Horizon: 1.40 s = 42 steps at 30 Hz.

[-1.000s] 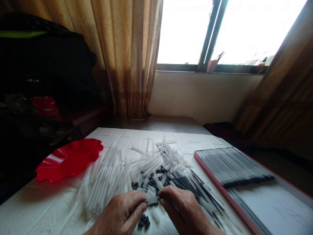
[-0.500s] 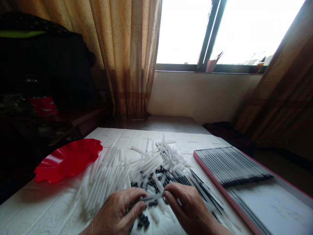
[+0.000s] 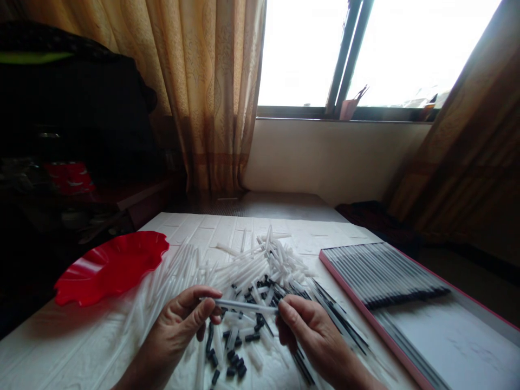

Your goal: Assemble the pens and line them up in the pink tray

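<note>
My left hand (image 3: 184,314) pinches the left end of a pale translucent pen barrel (image 3: 247,306) between thumb and forefinger. At the barrel's other end, the thumb and fingers of my right hand (image 3: 303,322) are closed round the tip, hiding it. The barrel is held level above the table. Below it lie small black plugs (image 3: 232,357) and short clear caps (image 3: 254,357). Thin dark refills (image 3: 343,319) are strewn to the right of my right hand. Beyond my hands is a heap of clear barrels and caps (image 3: 280,260).
A red wavy-rimmed dish (image 3: 109,268) sits at the left. On the right, a pink-edged box (image 3: 345,281) holds a row of assembled pens (image 3: 390,271). The white table cover (image 3: 195,230) has a brick pattern. Curtains and a window stand behind.
Both hands have lifted slightly and moved apart, the left one leftward. More of the barrel shows between them, as do the plugs and caps below.
</note>
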Motion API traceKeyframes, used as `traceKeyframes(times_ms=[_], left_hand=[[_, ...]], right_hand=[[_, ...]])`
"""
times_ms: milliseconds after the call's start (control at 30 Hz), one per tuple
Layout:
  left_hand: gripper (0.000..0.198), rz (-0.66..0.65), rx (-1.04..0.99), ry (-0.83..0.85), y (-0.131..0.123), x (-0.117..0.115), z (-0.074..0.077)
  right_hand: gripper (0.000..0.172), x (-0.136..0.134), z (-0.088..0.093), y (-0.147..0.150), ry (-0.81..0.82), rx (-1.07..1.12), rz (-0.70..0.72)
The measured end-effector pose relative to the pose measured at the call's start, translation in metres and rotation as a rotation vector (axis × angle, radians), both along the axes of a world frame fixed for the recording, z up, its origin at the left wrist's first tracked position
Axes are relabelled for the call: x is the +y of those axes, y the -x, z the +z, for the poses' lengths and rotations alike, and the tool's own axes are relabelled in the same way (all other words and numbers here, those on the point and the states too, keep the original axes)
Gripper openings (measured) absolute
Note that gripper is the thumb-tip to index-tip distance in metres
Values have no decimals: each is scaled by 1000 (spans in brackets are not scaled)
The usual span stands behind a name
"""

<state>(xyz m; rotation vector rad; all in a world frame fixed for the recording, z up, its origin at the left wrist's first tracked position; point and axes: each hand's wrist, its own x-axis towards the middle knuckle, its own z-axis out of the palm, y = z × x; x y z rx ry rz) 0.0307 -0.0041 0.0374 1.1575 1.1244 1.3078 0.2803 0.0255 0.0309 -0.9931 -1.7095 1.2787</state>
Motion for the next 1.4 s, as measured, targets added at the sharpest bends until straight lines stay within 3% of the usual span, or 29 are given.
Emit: traceKeyframes(times_ms=[167, 267, 367, 500, 600, 767, 933, 1167, 1400], left_hand=[[45, -65, -121, 47, -13, 0, -2], [45, 28, -131, 19, -18, 0, 1], [48, 117, -172, 21, -19, -1, 6], [49, 51, -152, 10, -18, -3, 2], [50, -76, 12, 7, -17, -4, -7], [32, -264, 482, -187, -21, -9, -3], [22, -360, 700, -337, -25, -11, 4], [23, -419, 725, -392, -25, -11, -1], [26, -424, 728, -425, -25, -12, -3]], right_hand=[[56, -5, -2, 6, -37, -116, 90], [48, -5, -2, 4, -246, -291, 87], [36, -3, -1, -1, -468, -532, -11], [18, -2, -1, -2, -543, -854, -18], [4, -4, -3, 3, -559, -1003, 33], [13, -5, -11, 7, -602, -1085, 52], [14, -3, -6, -1, -461, -840, -6], [38, 0, 7, -2, 119, -42, 10], [55, 4, -1, 5, 401, 250, -20]])
